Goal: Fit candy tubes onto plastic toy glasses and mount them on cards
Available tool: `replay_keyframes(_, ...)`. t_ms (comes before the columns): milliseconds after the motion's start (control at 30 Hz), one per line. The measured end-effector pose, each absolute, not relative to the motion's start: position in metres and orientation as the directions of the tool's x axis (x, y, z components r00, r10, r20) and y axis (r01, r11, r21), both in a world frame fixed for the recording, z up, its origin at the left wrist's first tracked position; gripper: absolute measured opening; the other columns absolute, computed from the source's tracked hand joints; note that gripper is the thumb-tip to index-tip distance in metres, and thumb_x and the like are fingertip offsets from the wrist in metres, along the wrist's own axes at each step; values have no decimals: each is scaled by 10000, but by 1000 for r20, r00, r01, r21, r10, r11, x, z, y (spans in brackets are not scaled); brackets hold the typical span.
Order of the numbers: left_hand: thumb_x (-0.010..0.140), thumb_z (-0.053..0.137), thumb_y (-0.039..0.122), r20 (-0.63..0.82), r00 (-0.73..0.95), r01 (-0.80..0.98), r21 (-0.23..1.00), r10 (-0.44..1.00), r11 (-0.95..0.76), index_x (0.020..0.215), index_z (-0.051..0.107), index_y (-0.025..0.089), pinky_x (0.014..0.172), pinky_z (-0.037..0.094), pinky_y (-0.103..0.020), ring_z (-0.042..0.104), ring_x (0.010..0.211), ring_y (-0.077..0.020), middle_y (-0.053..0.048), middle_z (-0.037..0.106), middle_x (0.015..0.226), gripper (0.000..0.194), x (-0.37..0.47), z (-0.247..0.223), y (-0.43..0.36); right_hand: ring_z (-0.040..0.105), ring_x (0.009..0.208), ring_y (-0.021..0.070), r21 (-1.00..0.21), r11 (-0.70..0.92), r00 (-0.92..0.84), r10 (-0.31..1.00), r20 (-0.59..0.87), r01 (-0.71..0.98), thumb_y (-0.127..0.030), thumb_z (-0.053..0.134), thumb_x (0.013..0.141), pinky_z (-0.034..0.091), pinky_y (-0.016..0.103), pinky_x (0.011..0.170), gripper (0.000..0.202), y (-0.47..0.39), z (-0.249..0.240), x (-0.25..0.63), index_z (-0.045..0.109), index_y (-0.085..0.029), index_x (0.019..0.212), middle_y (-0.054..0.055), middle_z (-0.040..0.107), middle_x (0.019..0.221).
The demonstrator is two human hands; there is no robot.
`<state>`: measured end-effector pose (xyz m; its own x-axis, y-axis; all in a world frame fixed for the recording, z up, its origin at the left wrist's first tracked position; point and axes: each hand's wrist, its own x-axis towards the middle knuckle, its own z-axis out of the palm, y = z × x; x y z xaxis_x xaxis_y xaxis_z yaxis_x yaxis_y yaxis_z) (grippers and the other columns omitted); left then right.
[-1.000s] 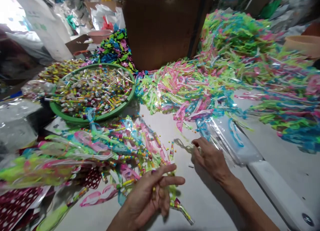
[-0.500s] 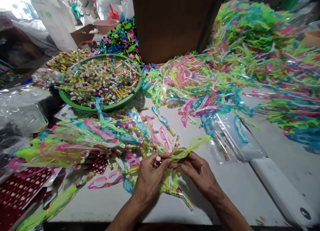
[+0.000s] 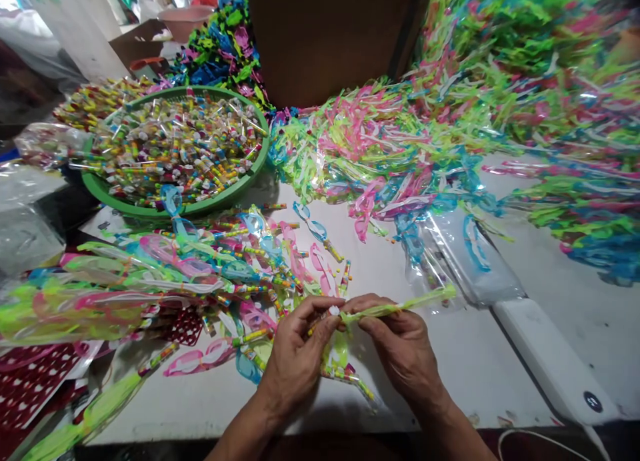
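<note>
My left hand (image 3: pixel 299 354) is closed around a small candy-filled tube (image 3: pixel 334 311), its white end showing between thumb and forefinger. My right hand (image 3: pixel 405 354) pinches a translucent yellow-green pair of toy glasses (image 3: pixel 425 299), seen nearly edge-on and pointing right. The fingertips of both hands meet where the glasses and the tube come together; the exact join is hidden. Below the hands, more candy tubes (image 3: pixel 353 380) lie on the white table (image 3: pixel 380 418) beside yellow-green plastic. Pink toy glasses (image 3: pixel 200 359) with a tube lie left of my left hand.
A green basket (image 3: pixel 220 203) full of candy tubes stands at the back left. Heaps of coloured plastic glasses (image 3: pixel 360 124) spread across the back and right. Clear bags (image 3: pixel 480 268) and a white device (image 3: pixel 550 361) with a cable lie right. A brown box (image 3: pixel 330 41) stands behind.
The yellow-green glasses have tipped from showing a lens to nearly edge-on, pointing farther right. My right fingers have closed in beside my left hand. The surroundings have shifted left and up in view.
</note>
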<state>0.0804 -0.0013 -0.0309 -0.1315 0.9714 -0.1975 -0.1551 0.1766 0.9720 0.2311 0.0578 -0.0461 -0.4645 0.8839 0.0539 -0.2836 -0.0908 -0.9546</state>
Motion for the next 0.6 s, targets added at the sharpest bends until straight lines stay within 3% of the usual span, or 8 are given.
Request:
replay_keyframes(200, 906, 587, 350, -195, -74, -210, 962, 978, 176, 1087, 651, 216, 868, 452, -255, 611, 947, -160, -41, 683, 1010, 234, 79, -35, -5, 617, 891, 184, -942, -119, -475, 879, 46, -313, -266, 676, 886, 472, 293, 832, 74, 55, -51, 228, 741, -277, 920, 7, 703, 910)
replay_keyframes(433, 895, 613, 320, -167, -108, -358, 926, 980, 118, 1023, 619, 201, 774, 479, -209, 637, 839, -127, -34, 700, 944, 175, 81, -39, -9, 616, 882, 198, -957, -83, -486, 872, 66, -279, -265, 659, 892, 479, 318, 833, 88, 51, -50, 229, 743, -245, 873, 26, 697, 908)
replay_keyframes(600, 892, 601, 338, -133, -81, -137, 983, 988, 122, 1013, 630, 187, 778, 491, -221, 633, 898, -155, -54, 692, 971, 195, 74, -32, -11, 642, 846, 174, -988, 0, -481, 874, 73, -152, -224, 656, 882, 509, 273, 804, 98, 52, -34, 229, 747, -252, 861, 13, 712, 871)
